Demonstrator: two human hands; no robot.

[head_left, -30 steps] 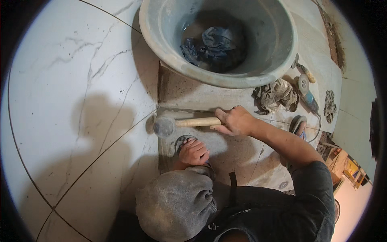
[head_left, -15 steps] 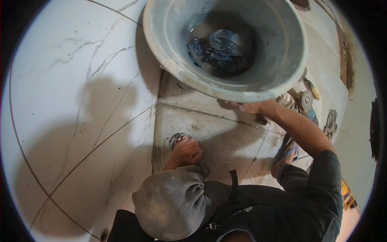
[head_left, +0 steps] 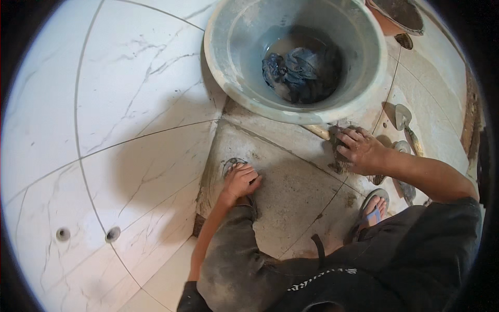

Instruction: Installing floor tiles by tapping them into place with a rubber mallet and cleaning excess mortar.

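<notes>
My left hand (head_left: 240,181) is closed, its fingers bunched over the front of a dark grey sandal (head_left: 234,164) on my left foot; what they hold, if anything, is hidden. Just below the basin's rim, my right hand (head_left: 359,150) grips a dark, rough, brush-like thing (head_left: 338,139). A pale wooden handle (head_left: 315,131) sticks out from it towards the left, partly under the rim. The large grey basin (head_left: 236,91) stands ahead of me, with a soaked dark-blue cloth (head_left: 296,67) in murky water at its bottom.
Right of my right hand lie a pointing trowel (head_left: 403,117) with a wooden handle and an angle grinder (head_left: 402,147). An orange-brown container (head_left: 387,18) stands behind. White marbled tiles (head_left: 140,99) fill the left, two with round holes. My right foot wears a sandal (head_left: 373,207).
My right hand has come out from beneath the basin's rim onto the brush-like thing. My left hand stays at the sandal. The view has shifted, showing more of the tools on the right.
</notes>
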